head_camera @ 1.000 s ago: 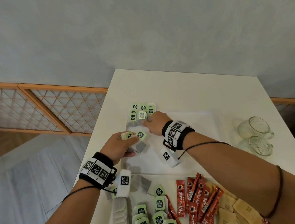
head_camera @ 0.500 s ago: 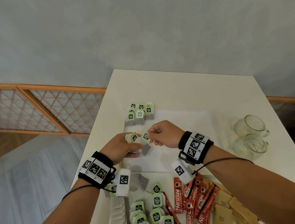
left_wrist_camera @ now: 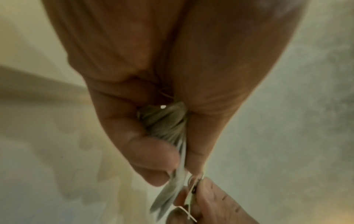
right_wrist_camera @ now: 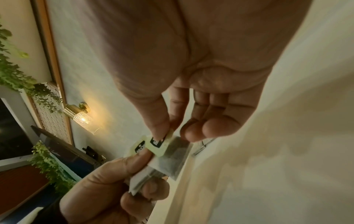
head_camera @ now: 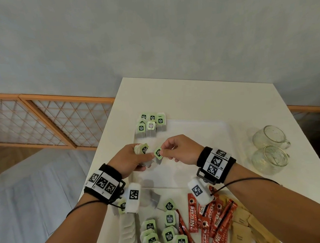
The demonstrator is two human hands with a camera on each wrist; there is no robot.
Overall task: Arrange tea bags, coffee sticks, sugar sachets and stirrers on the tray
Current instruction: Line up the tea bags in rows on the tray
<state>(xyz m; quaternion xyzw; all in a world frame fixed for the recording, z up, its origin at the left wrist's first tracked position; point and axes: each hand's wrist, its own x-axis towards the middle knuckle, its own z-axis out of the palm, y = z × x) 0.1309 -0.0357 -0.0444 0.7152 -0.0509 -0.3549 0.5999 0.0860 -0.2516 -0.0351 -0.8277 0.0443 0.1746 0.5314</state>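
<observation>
The white tray point(head_camera: 210, 136) lies on the table, a row of tea bags point(head_camera: 150, 125) at its far left corner; above it the left hand point(head_camera: 128, 160) clasps a small stack point(head_camera: 141, 150); the right hand point(head_camera: 179, 150) pinches one tea bag point(head_camera: 158, 153) by its green tag — better to peel it off slowly, then lay it beside that row, tag up.

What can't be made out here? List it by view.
- Head view: count of white paper tea bags in the left hand; fingers cover them.
- Head view: brown paper sachets; print too small, edge cuts them.
- Left wrist view: pinched bags blurred.
</observation>
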